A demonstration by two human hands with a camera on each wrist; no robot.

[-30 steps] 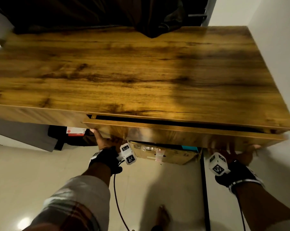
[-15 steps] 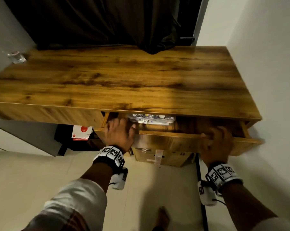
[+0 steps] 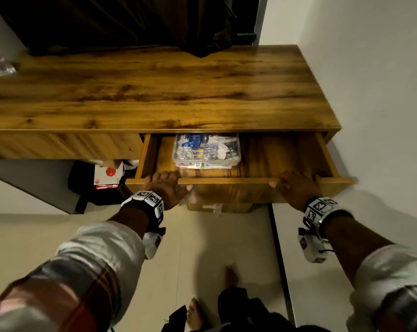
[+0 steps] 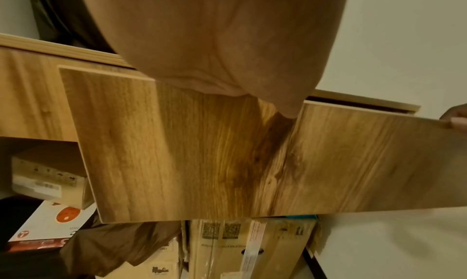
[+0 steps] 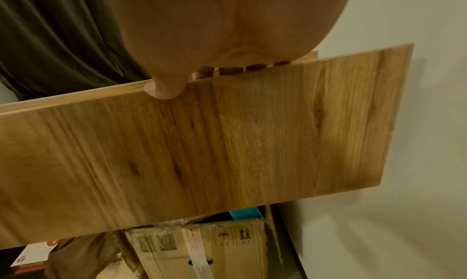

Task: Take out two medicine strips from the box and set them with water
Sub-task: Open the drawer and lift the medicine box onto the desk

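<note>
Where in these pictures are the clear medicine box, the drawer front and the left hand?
clear medicine box (image 3: 206,149), head view, middle of its lid.
drawer front (image 5: 227,143), right wrist view, centre of the panel.
left hand (image 3: 165,188), head view, back of the hand.

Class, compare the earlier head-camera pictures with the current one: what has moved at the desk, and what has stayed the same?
The drawer has slid out toward the person, from barely open to wide open, exposing the clear medicine box inside. The left hand and right hand, first under the front panel, now grip its top edge. The box is untouched; the desk top is unchanged.
</note>
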